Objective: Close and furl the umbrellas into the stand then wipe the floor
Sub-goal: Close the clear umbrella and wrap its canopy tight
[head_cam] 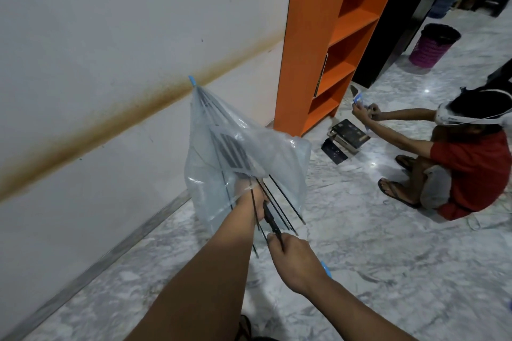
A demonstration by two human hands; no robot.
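One clear umbrella (243, 144), half-collapsed, held ahead of both hands, tip toward wall. Left hand (249, 194) buried under canopy, grip hidden, cannot tell. Right hand (293, 260) just behind, clenched round black shaft (273, 225). Judged light, slippery, flimsy-ribbed; best taken by shaft. No readable writing.

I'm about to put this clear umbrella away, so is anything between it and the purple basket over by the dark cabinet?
Nothing visible blocks the way. Bare marble floor runs from the umbrella to the purple basket. A crouching person and a stack of dark items sit just beside that line, close enough to brush.
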